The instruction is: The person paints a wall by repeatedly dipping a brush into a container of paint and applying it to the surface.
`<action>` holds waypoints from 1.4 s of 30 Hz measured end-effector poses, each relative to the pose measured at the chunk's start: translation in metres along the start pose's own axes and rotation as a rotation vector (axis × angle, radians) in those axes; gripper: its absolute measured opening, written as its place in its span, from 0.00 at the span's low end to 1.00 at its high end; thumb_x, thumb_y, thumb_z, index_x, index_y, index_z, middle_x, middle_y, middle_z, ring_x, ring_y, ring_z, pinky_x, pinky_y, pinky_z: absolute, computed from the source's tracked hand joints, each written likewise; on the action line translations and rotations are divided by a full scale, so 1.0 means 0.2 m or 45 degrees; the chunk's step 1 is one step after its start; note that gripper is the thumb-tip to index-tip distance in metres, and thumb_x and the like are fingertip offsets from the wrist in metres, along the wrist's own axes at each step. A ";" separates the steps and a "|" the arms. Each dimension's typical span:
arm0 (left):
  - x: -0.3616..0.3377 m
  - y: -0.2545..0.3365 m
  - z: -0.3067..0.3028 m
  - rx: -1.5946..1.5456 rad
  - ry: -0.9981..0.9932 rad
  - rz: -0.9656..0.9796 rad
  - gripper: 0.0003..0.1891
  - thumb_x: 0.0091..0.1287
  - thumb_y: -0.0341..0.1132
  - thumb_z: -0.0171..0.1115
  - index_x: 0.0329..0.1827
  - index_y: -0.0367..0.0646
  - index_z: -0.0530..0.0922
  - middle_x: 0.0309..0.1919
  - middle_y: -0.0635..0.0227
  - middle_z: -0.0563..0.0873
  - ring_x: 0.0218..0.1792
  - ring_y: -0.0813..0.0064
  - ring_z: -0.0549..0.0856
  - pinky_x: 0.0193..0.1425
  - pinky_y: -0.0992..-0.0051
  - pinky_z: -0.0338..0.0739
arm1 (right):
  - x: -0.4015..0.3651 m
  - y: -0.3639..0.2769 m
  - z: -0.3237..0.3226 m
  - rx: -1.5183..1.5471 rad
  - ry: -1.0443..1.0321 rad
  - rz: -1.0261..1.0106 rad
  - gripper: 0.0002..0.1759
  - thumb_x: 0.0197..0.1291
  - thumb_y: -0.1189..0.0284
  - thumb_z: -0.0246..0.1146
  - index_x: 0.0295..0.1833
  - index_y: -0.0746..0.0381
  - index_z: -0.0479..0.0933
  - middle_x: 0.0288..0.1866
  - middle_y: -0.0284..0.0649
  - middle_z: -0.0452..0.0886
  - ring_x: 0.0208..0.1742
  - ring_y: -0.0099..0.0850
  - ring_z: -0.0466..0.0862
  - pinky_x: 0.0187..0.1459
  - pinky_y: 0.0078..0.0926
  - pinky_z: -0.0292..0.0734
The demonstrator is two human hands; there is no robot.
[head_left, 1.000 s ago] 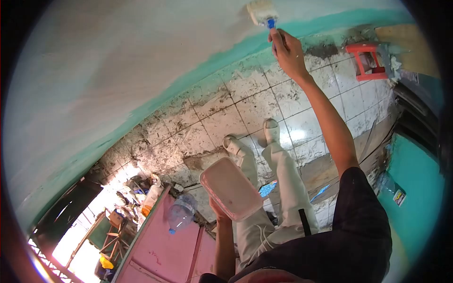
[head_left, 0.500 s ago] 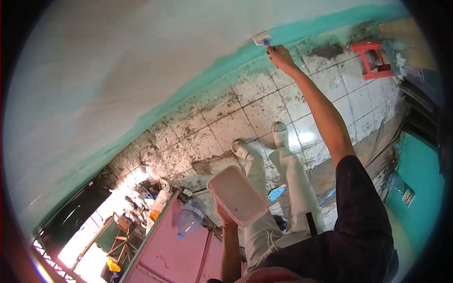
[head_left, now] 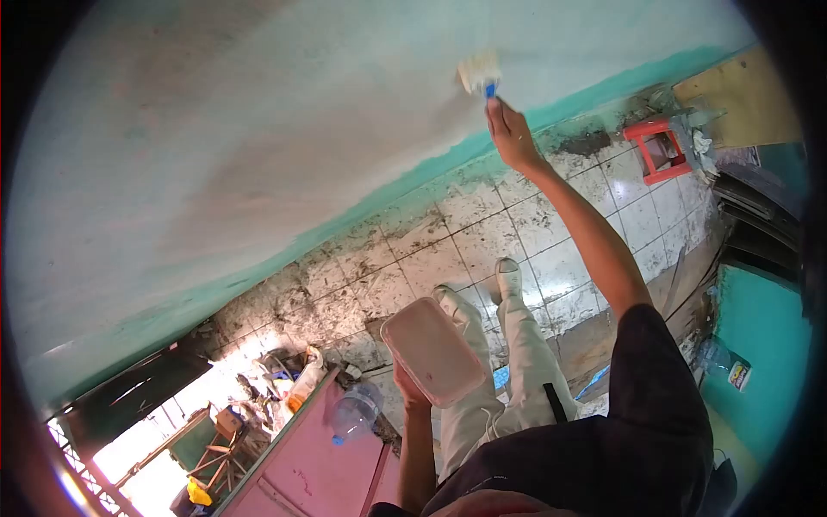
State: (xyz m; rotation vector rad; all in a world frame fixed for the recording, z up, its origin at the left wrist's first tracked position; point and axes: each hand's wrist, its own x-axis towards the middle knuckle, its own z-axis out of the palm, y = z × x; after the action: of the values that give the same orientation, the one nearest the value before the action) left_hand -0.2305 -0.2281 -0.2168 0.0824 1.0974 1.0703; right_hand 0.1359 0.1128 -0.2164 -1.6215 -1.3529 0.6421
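Note:
My right hand (head_left: 512,138) grips a paintbrush (head_left: 481,74) by its handle, with the pale bristles against the wall (head_left: 345,95). White-grey paint covers most of this wall, while a green band runs along its bottom. Below my chest, my left hand (head_left: 412,388) is closed on the near side of a pinkish rectangular plastic tub (head_left: 433,351). Part of that hand is hidden under the tub. The tub's inside looks pale, with a small dark spot near its lower end.
Dirty white floor tiles (head_left: 482,237) lie under my feet. A red stool (head_left: 659,151) stands at the right by the wall. At lower left, a large clear bottle (head_left: 356,411) rests on a pink cabinet (head_left: 314,457), near a bright doorway with clutter.
My right hand has raised the paintbrush from the green band onto the pale part of the wall. The tub stays in my left hand; the view has tilted slightly upward.

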 end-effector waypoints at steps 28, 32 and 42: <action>-0.02 0.16 -0.09 -0.079 -0.010 -0.026 0.25 0.83 0.50 0.41 0.70 0.42 0.72 0.60 0.64 0.82 0.58 0.67 0.82 0.63 0.65 0.79 | -0.03 0.35 0.08 -0.027 -0.637 0.775 0.25 0.77 0.51 0.52 0.31 0.58 0.72 0.17 0.31 0.71 0.15 0.25 0.65 0.19 0.30 0.58; 0.00 0.16 -0.05 -0.218 -0.097 -0.010 0.25 0.82 0.51 0.42 0.70 0.43 0.72 0.60 0.64 0.82 0.58 0.64 0.82 0.64 0.61 0.79 | 0.01 -0.67 -0.31 0.258 -0.198 0.586 0.25 0.77 0.50 0.53 0.31 0.56 0.72 0.15 0.25 0.65 0.16 0.17 0.64 0.18 0.23 0.55; 0.03 0.08 -0.05 -0.191 -0.035 0.091 0.25 0.82 0.50 0.42 0.71 0.44 0.71 0.61 0.65 0.81 0.60 0.64 0.81 0.65 0.62 0.78 | 0.04 0.11 0.07 0.113 0.162 -0.026 0.29 0.78 0.48 0.47 0.31 0.60 0.72 0.21 0.34 0.71 0.20 0.30 0.71 0.24 0.32 0.65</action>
State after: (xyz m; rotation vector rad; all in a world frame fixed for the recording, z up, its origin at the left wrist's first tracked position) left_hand -0.2485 -0.2191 -0.2177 0.0167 0.9925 1.2096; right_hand 0.1366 0.1255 -0.2403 -1.5494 -1.2302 0.5694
